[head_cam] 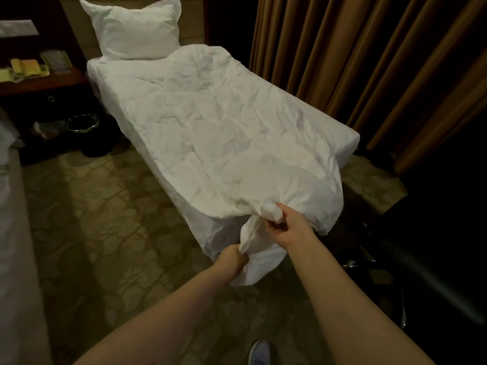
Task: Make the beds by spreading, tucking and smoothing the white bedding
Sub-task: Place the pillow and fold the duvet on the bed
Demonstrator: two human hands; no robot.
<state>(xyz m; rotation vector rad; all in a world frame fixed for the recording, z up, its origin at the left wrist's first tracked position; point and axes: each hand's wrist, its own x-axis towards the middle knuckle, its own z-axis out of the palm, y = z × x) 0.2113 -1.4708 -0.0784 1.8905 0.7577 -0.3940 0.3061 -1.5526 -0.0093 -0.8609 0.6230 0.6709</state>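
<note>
The left hand (233,255) clenched a twisted tail of the white duvet (210,127) just off the foot of the bed (347,143), fingers curled tight round it. The right hand (283,225), slightly nearer the bed, pinched a bunched fold of the same corner. To spread it well, I judged the hands should part along the hem, draw it taut and level, then lay it square over the bed's foot. The duvet lay lengthwise on the bed, soft, puffy, heavily creased and skewed. A plump, flanged pillow (131,27) stood at the bed's head, and pleated brown curtains (369,61) hung alongside the bed.
</note>
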